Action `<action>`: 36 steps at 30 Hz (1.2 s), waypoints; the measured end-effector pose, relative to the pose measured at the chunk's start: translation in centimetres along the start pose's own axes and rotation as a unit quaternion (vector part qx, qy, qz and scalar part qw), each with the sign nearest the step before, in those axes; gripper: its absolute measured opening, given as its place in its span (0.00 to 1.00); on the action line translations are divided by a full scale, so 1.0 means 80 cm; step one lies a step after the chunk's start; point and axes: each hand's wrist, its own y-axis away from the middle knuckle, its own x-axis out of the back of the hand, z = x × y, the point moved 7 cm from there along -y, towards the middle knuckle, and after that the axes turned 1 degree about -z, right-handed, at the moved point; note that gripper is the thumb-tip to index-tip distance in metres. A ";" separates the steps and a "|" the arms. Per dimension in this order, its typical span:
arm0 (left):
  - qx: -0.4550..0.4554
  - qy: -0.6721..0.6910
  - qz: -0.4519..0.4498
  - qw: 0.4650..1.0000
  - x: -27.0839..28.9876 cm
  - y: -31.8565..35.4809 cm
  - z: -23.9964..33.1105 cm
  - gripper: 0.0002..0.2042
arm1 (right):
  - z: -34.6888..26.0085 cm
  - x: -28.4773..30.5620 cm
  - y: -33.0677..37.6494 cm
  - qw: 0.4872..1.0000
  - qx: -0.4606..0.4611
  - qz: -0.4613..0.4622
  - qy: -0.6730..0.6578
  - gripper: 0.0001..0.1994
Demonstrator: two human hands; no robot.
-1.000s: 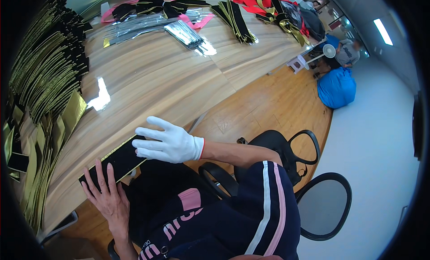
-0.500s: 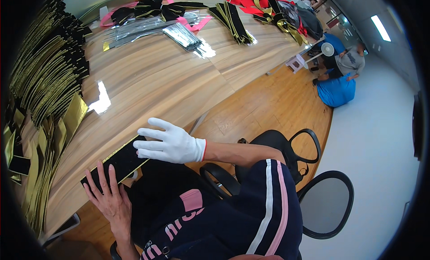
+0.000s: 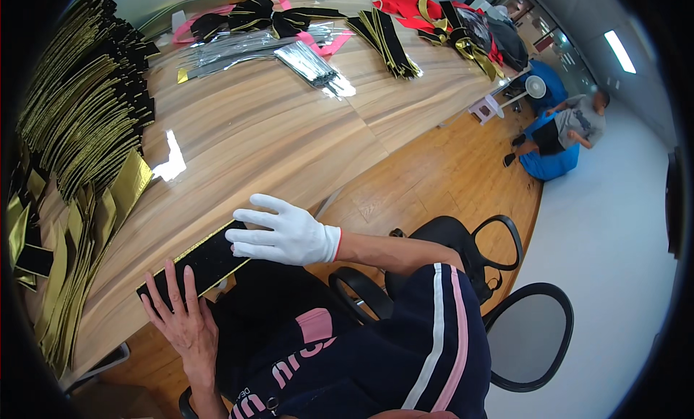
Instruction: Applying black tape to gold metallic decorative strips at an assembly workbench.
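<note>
Far-off person point(image 3: 578, 121) has moved over the blue bag point(image 3: 555, 167), while two hands stay on the black strip point(image 3: 211, 261)

That person now hides more of the bag. The whole view has slid a little too, so the wearer's head may have turned. Both hands are on the strip just as they were.

Nearest is the bare left hand point(image 3: 186, 322). It is not closed around anything. Its fingers are spread and lie on top of the strip's left end. The strip has gold edges and lies along the near edge of the wood table point(image 3: 289, 155). At the strip's other end is the right hand point(image 3: 285, 235), in a white glove. Its fingers are spread too, with some over the strip. I cannot tell if it also pinches the strip, because its underside is hidden.

It looks like the step now is holding the strip flat and straight. I think the next move calls for keeping both ends down, so the strip does not twist or slip off the edge.

Past the hands, to the left, are loose gold strips point(image 3: 132, 179) and a big heap of gold-edged strips point(image 3: 94, 123). Farther back are a shiny silver pack point(image 3: 307, 63), a black bow point(image 3: 260, 18) and red ribbon point(image 3: 401, 9). Farthest off, a round fan point(image 3: 535, 87) stands near that person.
</note>
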 end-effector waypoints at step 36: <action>0.023 0.048 -0.014 0.999 0.002 -0.001 -0.001 0.37 | 0.000 -0.003 -0.004 0.999 -0.019 -0.030 -0.003 0.16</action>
